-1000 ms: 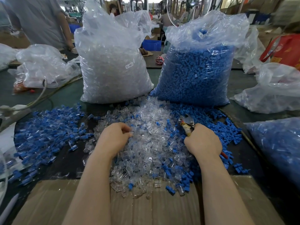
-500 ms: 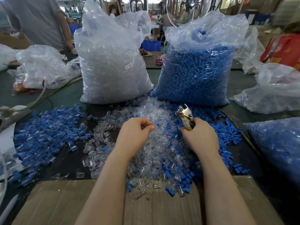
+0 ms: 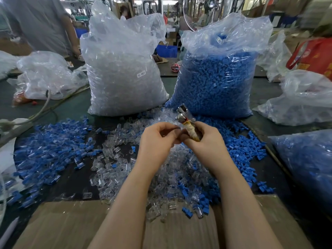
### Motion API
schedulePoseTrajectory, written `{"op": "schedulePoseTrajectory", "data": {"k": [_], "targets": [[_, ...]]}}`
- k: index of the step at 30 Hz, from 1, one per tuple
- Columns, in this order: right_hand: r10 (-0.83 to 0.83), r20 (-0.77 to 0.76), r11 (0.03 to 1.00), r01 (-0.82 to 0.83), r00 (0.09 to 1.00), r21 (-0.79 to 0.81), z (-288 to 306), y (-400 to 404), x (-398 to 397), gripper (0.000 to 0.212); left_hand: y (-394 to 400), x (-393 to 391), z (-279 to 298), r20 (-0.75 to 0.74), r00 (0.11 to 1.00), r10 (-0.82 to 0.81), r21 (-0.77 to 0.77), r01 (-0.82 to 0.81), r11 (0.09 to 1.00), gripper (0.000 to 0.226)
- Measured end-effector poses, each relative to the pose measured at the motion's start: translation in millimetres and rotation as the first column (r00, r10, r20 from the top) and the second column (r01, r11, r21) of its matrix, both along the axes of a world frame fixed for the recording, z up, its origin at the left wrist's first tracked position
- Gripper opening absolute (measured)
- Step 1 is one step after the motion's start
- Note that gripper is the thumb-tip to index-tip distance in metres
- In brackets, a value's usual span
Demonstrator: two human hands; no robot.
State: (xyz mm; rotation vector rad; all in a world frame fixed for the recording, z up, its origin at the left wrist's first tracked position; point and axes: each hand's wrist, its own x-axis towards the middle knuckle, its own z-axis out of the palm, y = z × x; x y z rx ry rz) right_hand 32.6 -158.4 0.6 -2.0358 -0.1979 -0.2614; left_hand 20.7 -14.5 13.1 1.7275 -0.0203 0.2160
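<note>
- Left grip [image 3: 158, 142] is curled in, thumb and forefinger pinched together on a small clear piece [image 3: 180, 128]. It's tiny and see-through, so its shape is hard to make out.
- Right grip [image 3: 206, 142] is just beside it at 3 o'clock, knuckles almost touching, clamped round the tape-wrapped handles of the pliers [image 3: 191, 131].
- The pliers' metal head [image 3: 182, 113] pokes up towards 12 o'clock, tilted a little left. Whether its tips are apart, I can't tell.
- Both grips hang above the pile of clear plastic pieces [image 3: 172, 178], which runs from 12 down to 6 o'clock, flecked with blue ones.
- At 3 to 5 o'clock is a drift of loose blue pieces [image 3: 239, 148]. At 9 o'clock lies a wider scatter of blue-and-clear pieces [image 3: 50, 144] on the dark counter [image 3: 71, 106].
- At 6 o'clock, a cardboard sheet [image 3: 71, 225] lies along the near edge, with the pile spilling onto it.
- At 11 o'clock, a tall bag of clear pieces [image 3: 124, 81] stands upright, with a label [image 3: 141, 74] reading SJ 017.
- At 1 o'clock, a tall bag of blue pieces [image 3: 217, 83] stands just beside it.
- At 3 o'clock, far right, is another bag of blue pieces [image 3: 309, 166], with a slumped clear bag [image 3: 305, 101] above it at 2 o'clock.
- At 10 o'clock are a crumpled clear bag [image 3: 46, 74] and a pale cable [image 3: 45, 105]. Beyond them stands a person in a grey top [image 3: 39, 24].
</note>
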Motion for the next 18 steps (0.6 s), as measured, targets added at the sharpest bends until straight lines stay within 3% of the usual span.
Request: {"op": "schedulePoseTrajectory", "data": {"k": [4,11,12,14,16,18], "targets": [[0.012,0.018,0.994,-0.014,1.000,0.109,3,2,-2,0.008,4,0,1,-0.007,1.000,0.005,0.024,-0.005,1.000,0.019],[-0.023,0.045,0.995,0.018,0.999,0.102,3,3,-1,0.006,2,-1,6,-0.047,0.997,-0.056,-0.039,0.054,0.998,0.019],[-0.029,0.047,0.994,0.024,0.998,0.104,2,3,0,0.006,3,-1,5,-0.038,0.999,-0.022,0.018,0.023,1.000,0.018],[-0.037,0.050,0.994,0.032,0.998,0.106,0,3,0,0.009,8,1,1,-0.014,0.998,0.069,0.331,-0.060,0.942,0.018],[-0.048,0.047,0.994,0.043,0.998,0.101,-1,4,1,0.012,12,2,-3,-0.078,0.992,0.097,0.642,-0.024,0.766,0.028],[-0.064,0.054,0.995,0.060,0.997,0.083,-2,4,1,0.013,14,1,-7,-0.213,0.973,0.092,0.738,0.099,0.667,0.037]]}}
